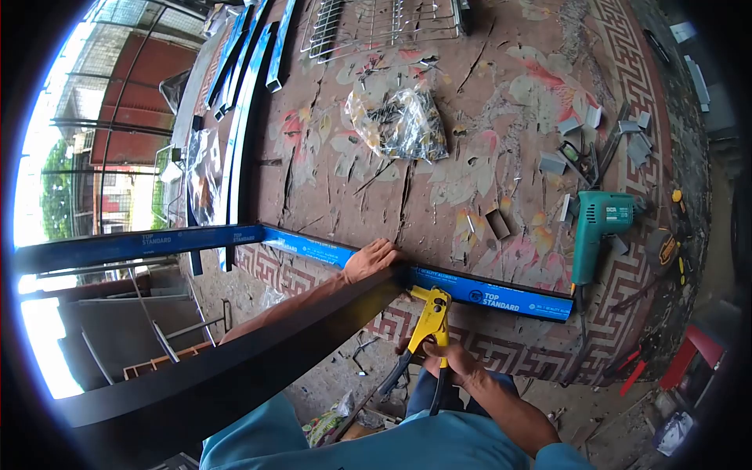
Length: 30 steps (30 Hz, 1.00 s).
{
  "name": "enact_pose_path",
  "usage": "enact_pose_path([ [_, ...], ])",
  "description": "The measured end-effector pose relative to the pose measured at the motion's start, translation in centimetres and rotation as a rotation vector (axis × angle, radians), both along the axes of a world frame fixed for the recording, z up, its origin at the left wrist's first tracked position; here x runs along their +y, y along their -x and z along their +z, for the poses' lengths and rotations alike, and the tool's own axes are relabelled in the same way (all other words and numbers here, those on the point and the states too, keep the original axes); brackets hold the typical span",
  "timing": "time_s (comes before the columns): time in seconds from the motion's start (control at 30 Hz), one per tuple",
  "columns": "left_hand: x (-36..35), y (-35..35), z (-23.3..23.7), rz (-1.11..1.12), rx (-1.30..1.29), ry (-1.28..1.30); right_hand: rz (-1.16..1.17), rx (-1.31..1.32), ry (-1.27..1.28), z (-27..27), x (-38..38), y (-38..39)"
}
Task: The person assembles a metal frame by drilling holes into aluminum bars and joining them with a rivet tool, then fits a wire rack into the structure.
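My left hand [373,261] rests over the far side of a blue-filmed aluminium profile [501,300], fingers curled on it where a dark bar [235,368] joins. That bar runs back toward the lower left, crossing in front of my left forearm. In my right hand [453,360] is a yellow hand riveter [431,317] with black-gripped handles spread apart. Its nose points up-left and meets the profile close to the joint; whether a rivet sits in it I cannot make out.
On the carpet-patterned table lie a plastic bag of small hardware [403,125], a green power drill [599,227], a tape measure [662,249] and several metal offcuts [552,163]. More blue profiles [251,66] and a wire rack [384,27] lie at the back.
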<state>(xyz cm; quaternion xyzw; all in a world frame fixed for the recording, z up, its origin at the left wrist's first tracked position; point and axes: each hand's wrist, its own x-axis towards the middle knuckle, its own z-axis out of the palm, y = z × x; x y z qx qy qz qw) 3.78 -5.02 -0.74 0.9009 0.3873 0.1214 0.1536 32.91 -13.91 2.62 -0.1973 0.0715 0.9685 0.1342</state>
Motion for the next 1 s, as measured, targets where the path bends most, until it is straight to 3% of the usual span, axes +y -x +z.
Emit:
enact_pose_path([
  [0.1,-0.2,-0.1,0.3,0.0,-0.024,-0.043,-0.182,0.005,-0.063,0.3,0.0,1.3],
  [0.23,0.1,-0.1,-0.4,0.012,-0.01,-0.05,-0.244,-0.028,-0.048,-1.2,-1.3,2.3],
  [0.3,-0.2,-0.1,-0.2,0.006,-0.015,-0.008,-0.258,-0.106,-0.116,-0.9,-1.4,2.5],
  [0.37,0.0,-0.4,-0.1,0.023,-0.003,0.0,-0.098,-0.23,-0.239,-1.5,-1.5,2.4],
  [0.43,0.0,-0.6,0.3,0.01,-0.003,0.008,-0.133,-0.217,-0.257,-0.7,-1.5,2.2],
  [0.5,0.3,-0.5,0.1,0.036,0.006,-0.03,-0.154,-0.128,-0.002,0.5,-0.5,1.8],
  [0.53,0.5,-0.9,0.5,0.029,0.005,-0.034,-0.261,0.043,-0.001,0.8,-0.4,2.3],
  [0.7,0.9,-2.0,2.1,-0.061,-0.006,-0.068,-0.267,0.041,-0.092,-0.1,-0.9,2.8],
  [0.93,0.3,-3.0,1.8,-0.037,0.03,-0.128,-0.268,-0.204,-0.161,-0.2,-1.0,4.1],
  [1.0,0.7,-2.9,1.1,-0.101,-0.018,-0.331,-0.327,-0.298,-0.093,1.7,-0.4,5.1],
])
